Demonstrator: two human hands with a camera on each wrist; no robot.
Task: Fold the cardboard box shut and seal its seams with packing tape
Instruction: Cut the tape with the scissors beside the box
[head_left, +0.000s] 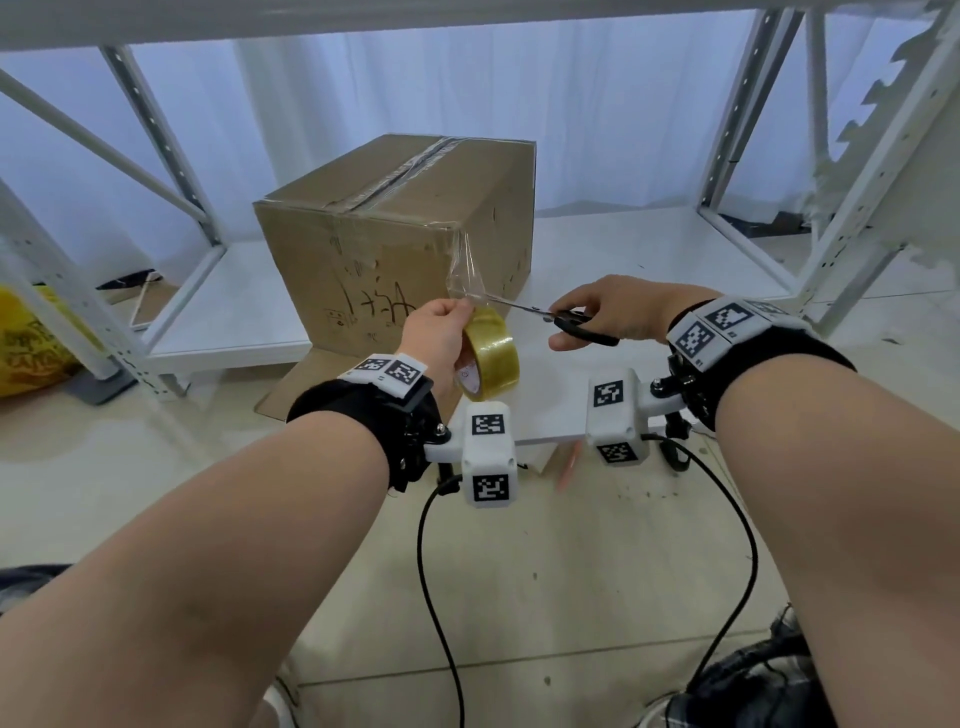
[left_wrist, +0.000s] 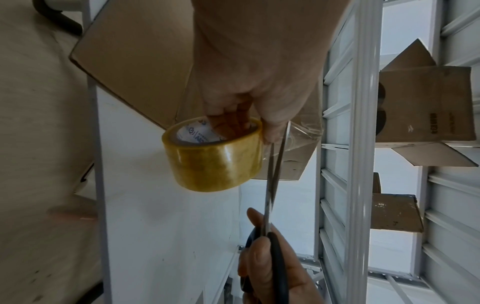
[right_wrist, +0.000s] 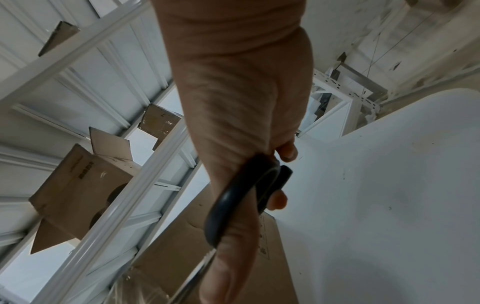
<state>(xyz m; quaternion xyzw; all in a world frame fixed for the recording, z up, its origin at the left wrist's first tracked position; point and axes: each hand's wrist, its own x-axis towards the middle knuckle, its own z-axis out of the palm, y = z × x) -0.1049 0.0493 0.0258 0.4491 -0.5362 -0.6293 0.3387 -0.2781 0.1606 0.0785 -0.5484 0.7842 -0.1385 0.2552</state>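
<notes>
With the left hand (head_left: 434, 338) gripping the yellowish clear packing-tape roll (head_left: 491, 353) and the right hand (head_left: 597, 312) squeezing black-handled steel scissors (head_left: 566, 318), slack could let the clear tape strip (head_left: 465, 270) off the brown cardboard box (head_left: 400, 234) crumple.

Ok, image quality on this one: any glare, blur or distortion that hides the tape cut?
Head view: sharp; wide-angle bends the shelf posts; the clear tape strip shows only by its sheen. Left wrist view: clear on tape roll and scissors, edges dim. Right wrist view: dim; the right hand hides the blades, soft near the bottom.
</notes>
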